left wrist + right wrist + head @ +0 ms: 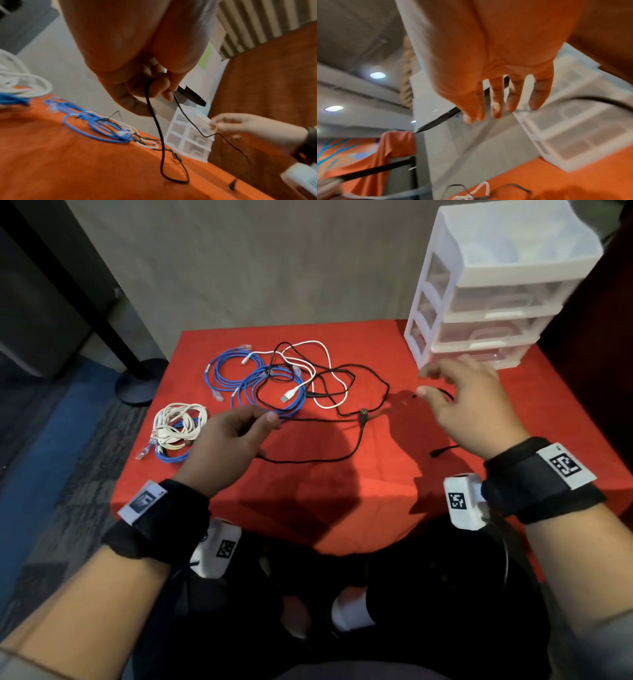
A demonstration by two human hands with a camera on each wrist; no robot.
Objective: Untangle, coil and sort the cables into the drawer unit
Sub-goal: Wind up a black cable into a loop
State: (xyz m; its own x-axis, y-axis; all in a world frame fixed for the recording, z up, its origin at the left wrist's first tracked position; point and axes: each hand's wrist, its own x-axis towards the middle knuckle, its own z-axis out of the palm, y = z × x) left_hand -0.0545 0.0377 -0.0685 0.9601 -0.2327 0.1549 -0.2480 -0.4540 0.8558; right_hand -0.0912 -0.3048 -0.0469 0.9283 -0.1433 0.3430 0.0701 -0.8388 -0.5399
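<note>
Early stage: drawer unit [493,285] w/ drawers closed at desk [376,491] far right, blue/white cables [274,378] uncoiled mid-desk, thin black cable [346,436] stretched btwn left hand [226,440] & right hand [469,402], both pinching it.

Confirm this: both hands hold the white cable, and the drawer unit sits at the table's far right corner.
Wrong on one point. Both hands, left and right, hold the black cable, not the white one; the left wrist view shows it. The drawer unit does sit at the table's far right corner.
</note>
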